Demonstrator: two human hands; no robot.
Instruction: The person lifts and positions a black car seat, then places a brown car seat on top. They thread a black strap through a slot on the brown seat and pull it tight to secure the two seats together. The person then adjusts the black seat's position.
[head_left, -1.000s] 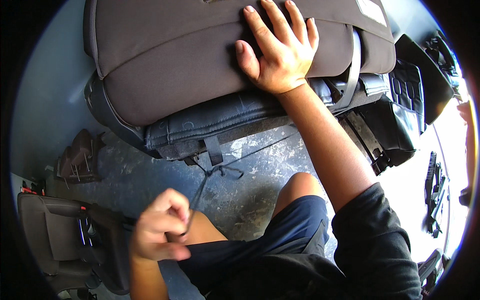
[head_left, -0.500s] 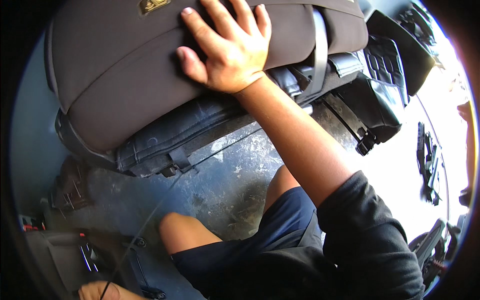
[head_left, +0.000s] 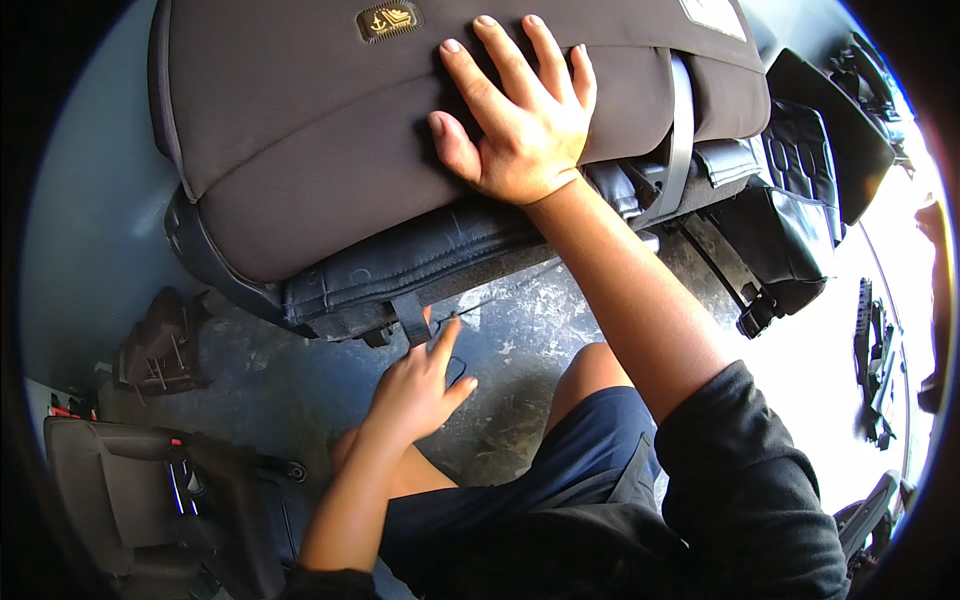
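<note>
My right hand (head_left: 525, 120) lies spread on the dark brown seat cover (head_left: 300, 140), its palm down and fingers apart. The cover is over a black leather-like seat (head_left: 390, 245) with its underside edge toward me. Below that edge my left hand (head_left: 410, 390) is raised, thumb and index finger apart, the other fingers partly hidden. Its fingertips are beside a short black strap (head_left: 410, 320) hanging from the seat's edge. A thin black cord (head_left: 458, 368) curls slack near these fingers; whether they touch it is unclear.
A grey-black seat (head_left: 120, 480) stands at lower left. More black seat parts (head_left: 770, 235) are at the right, with dark metal pieces (head_left: 875, 360) on the bright floor. A brown piece (head_left: 160, 340) sits by the left wall. My knees are below the seat.
My left hand has come up from the lower left to the strap. The cord, drawn out in a long line before, is slack now. My right hand stays on the cover.
</note>
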